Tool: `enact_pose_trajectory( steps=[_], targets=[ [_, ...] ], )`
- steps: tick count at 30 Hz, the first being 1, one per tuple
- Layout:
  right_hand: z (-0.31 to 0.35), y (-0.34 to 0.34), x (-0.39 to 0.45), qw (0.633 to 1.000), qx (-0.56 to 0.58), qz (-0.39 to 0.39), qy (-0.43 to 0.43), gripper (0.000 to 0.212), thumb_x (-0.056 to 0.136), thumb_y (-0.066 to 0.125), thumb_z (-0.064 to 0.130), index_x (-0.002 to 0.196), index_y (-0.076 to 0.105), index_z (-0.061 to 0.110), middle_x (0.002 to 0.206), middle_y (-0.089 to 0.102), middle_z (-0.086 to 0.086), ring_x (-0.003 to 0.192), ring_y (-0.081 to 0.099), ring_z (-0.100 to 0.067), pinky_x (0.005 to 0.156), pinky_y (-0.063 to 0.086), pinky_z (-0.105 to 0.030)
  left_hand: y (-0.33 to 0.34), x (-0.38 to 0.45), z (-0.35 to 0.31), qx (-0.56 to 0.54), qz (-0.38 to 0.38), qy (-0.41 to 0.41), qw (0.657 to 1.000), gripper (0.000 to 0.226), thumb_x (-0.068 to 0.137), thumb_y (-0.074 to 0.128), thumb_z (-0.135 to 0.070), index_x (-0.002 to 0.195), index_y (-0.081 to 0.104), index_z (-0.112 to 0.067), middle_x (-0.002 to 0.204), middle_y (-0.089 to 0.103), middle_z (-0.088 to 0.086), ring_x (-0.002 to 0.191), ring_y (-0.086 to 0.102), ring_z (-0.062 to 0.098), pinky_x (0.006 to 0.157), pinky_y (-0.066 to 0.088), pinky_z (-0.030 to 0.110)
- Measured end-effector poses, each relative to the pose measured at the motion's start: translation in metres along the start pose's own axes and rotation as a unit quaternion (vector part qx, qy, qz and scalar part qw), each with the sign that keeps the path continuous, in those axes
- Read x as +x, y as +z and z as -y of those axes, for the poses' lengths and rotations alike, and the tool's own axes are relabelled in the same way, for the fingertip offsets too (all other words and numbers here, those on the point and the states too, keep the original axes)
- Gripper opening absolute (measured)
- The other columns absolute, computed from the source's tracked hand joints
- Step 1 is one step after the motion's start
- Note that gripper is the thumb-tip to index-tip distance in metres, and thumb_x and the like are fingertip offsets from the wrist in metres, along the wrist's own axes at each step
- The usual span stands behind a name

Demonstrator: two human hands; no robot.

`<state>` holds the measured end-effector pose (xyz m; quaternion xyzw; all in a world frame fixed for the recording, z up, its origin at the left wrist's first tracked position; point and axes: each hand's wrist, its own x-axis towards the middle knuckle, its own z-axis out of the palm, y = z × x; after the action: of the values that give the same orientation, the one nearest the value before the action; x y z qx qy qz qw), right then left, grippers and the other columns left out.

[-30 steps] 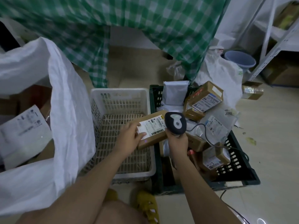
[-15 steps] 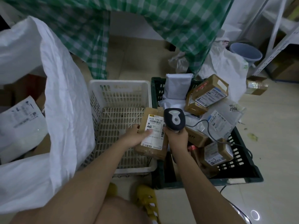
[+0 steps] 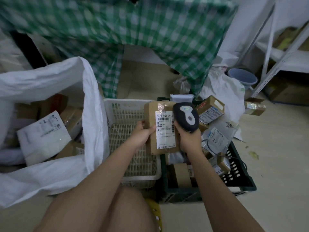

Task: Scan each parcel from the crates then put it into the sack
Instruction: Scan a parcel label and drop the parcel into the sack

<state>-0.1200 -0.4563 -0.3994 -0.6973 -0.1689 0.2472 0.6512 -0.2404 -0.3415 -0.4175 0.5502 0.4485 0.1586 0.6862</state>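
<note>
Your left hand (image 3: 142, 137) grips the brown parcel (image 3: 161, 128) by its left edge, thumb curled over the front beside the white label, and holds it upright above the seam where the white crate (image 3: 132, 104) meets the dark green crate (image 3: 240, 180). Your right hand (image 3: 189, 139) is wrapped around the handle of the scanner (image 3: 186, 117), whose head sits just beside the parcel's upper right corner — the two appear to touch there. The white crate's mesh floor is bare; its left wall presses against the sack (image 3: 93, 114). The sack's mouth stands open to your left, its near rim folded low and its right wall rising between the parcel and the opening. Inside the sack lie a white mailer (image 3: 43, 136) and several brown boxes. The green crate holds a loose pile of boxed and bagged parcels, with the scanner cable running over them. A green checked cloth (image 3: 150, 34) hangs behind both crates — open floor lies to the right.
</note>
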Motion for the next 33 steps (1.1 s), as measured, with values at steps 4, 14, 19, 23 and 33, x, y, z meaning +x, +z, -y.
enact_pose_trajectory(
  steps=[4, 14, 19, 23, 33],
  targets=[
    [0.062, -0.001, -0.032, 0.996, 0.049, 0.059, -0.045, 0.033, 0.087, 0.07, 0.013, 0.113, 0.053, 0.024, 0.094, 0.056, 0.023, 0.082, 0.052, 0.012, 0.06, 0.044, -0.001, -0.016, -0.042, -0.041, -0.017, -0.037, 0.078, 0.996, 0.064, 0.089, 0.065, -0.023, 0.144, 0.033, -0.02, 0.135, 0.054, 0.002, 0.117, 0.058, 0.026, 0.1, 0.047, 0.052],
    [0.149, 0.013, -0.132, 0.985, 0.014, 0.128, -0.116, 0.011, 0.086, 0.069, 0.01, 0.092, 0.062, 0.016, 0.068, 0.058, 0.009, 0.067, 0.052, -0.005, 0.056, 0.041, -0.017, -0.075, -0.16, -0.094, -0.115, -0.111, 0.203, 0.966, 0.054, 0.091, 0.064, -0.015, 0.139, 0.039, -0.017, 0.126, 0.058, 0.0, 0.099, 0.061, 0.013, 0.073, 0.051, 0.028],
    [0.156, 0.026, -0.172, 0.981, -0.021, 0.154, -0.119, 0.016, 0.085, 0.07, 0.013, 0.081, 0.061, 0.025, 0.078, 0.068, 0.002, 0.077, 0.061, -0.012, 0.086, 0.052, -0.04, -0.111, -0.185, -0.093, -0.143, -0.176, 0.218, 0.949, 0.062, 0.083, 0.073, -0.017, 0.139, 0.044, -0.02, 0.131, 0.059, 0.001, 0.114, 0.06, 0.023, 0.097, 0.05, 0.048],
    [0.152, 0.035, -0.189, 0.974, -0.059, 0.179, -0.128, 0.007, 0.083, 0.07, 0.014, 0.081, 0.063, 0.015, 0.063, 0.057, -0.002, 0.064, 0.051, -0.019, 0.062, 0.042, -0.034, -0.128, -0.194, -0.087, -0.142, -0.191, 0.217, 0.947, 0.064, 0.082, 0.075, -0.019, 0.138, 0.044, -0.024, 0.131, 0.059, -0.001, 0.115, 0.059, 0.023, 0.1, 0.047, 0.052],
    [0.145, 0.041, -0.203, 0.964, -0.078, 0.186, -0.175, 0.014, 0.081, 0.066, 0.006, 0.071, 0.057, 0.0, 0.056, 0.049, -0.011, 0.058, 0.044, -0.021, 0.056, 0.037, -0.036, -0.138, -0.201, -0.081, -0.147, -0.212, 0.23, 0.939, 0.061, 0.084, 0.072, -0.016, 0.138, 0.044, -0.023, 0.133, 0.058, 0.0, 0.118, 0.057, 0.023, 0.103, 0.045, 0.05]
  ],
)
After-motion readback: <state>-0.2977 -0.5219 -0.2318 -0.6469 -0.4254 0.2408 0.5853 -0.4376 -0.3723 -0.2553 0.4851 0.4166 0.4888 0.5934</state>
